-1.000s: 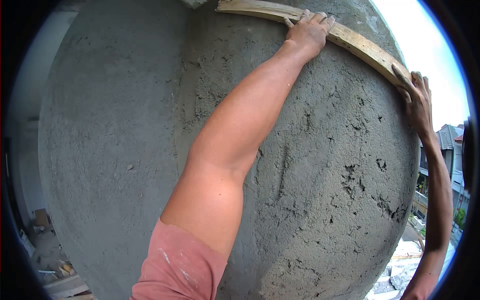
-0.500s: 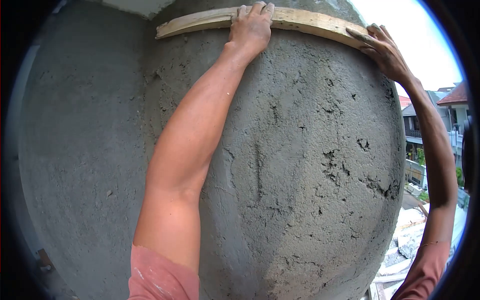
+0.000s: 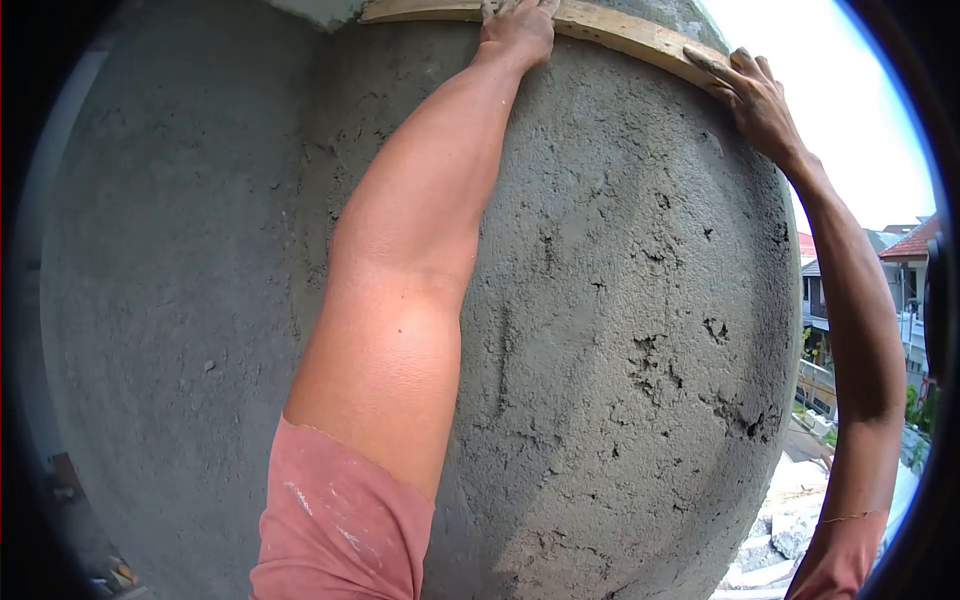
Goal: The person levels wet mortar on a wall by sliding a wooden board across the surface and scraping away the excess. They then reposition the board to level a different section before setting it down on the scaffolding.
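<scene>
A long wooden batten (image 3: pixel 630 34) lies against the upper part of a rough grey mortar wall (image 3: pixel 600 300). My left hand (image 3: pixel 520 32) is closed over the batten near its middle, arm stretched upward; the fingertips are partly cut off by the top of the view. My right hand (image 3: pixel 758 98) grips the batten's right end by the wall's outer edge, fingers over its front and top. Pits and small holes (image 3: pixel 655 365) mark the wet-looking mortar below the batten. The left end of the batten reaches toward the inner corner.
Another grey plastered wall (image 3: pixel 170 280) meets this one at a corner on the left. Beyond the right edge are rubble (image 3: pixel 770 540), houses (image 3: pixel 908 260) and bright sky. Small items (image 3: pixel 122 576) lie low at the left.
The batten and both hands sit further up the wall relative to its pits. My left arm is stretched higher, and the batten's left end has shifted right and up in view.
</scene>
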The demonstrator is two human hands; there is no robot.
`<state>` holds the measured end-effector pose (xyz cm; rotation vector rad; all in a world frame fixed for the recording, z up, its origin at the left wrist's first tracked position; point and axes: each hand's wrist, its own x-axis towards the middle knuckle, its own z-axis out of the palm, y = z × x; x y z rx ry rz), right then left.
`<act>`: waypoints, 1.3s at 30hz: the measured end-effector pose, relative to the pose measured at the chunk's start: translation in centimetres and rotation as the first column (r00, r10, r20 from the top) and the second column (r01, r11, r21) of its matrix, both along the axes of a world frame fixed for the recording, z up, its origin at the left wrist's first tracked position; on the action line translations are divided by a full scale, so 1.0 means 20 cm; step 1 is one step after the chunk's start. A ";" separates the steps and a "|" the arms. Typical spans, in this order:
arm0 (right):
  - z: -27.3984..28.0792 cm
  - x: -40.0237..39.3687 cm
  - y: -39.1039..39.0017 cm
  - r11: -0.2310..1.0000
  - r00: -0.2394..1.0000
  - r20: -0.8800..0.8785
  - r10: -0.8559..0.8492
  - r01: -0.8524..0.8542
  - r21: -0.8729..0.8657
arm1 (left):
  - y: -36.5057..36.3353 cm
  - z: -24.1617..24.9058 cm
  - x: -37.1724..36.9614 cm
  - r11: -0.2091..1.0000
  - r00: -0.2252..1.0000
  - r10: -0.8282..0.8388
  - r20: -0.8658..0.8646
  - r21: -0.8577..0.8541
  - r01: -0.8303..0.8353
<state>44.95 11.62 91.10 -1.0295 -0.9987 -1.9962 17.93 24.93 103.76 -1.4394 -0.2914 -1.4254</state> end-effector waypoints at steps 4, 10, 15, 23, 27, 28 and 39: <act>-0.08 0.07 -0.02 1.000 0.988 0.156 0.019 -0.015 -0.024 | 0.04 -0.20 -0.05 0.986 0.988 -0.139 -0.066 0.088 0.144; -0.24 -0.09 0.02 0.998 0.999 0.003 0.051 -0.050 -0.035 | 0.06 -0.25 -0.11 0.996 0.994 -0.083 -0.065 0.037 0.086; -0.02 -0.23 0.17 1.000 0.995 -0.098 0.004 -0.003 0.015 | 0.15 0.10 -0.24 0.996 0.996 0.077 -0.035 -0.052 -0.079; 0.07 -0.14 0.12 0.992 0.987 0.163 -0.003 0.024 -0.127 | 0.11 -0.23 -0.37 0.998 1.000 0.010 -0.016 -0.055 -0.010; -0.01 -0.13 0.07 0.965 0.993 0.115 0.023 0.008 -0.262 | 0.18 -0.25 -0.37 0.994 0.997 0.069 -0.021 0.083 -0.067; -0.01 -0.12 0.05 0.963 0.992 0.121 0.038 -0.004 -0.269 | 0.14 -0.30 -0.37 0.994 0.997 0.073 -0.018 0.083 -0.072; -0.34 0.00 -0.04 0.958 0.999 -0.019 -0.047 0.040 -0.283 | 0.08 -0.77 -0.25 0.989 0.989 -0.143 0.023 -0.027 0.143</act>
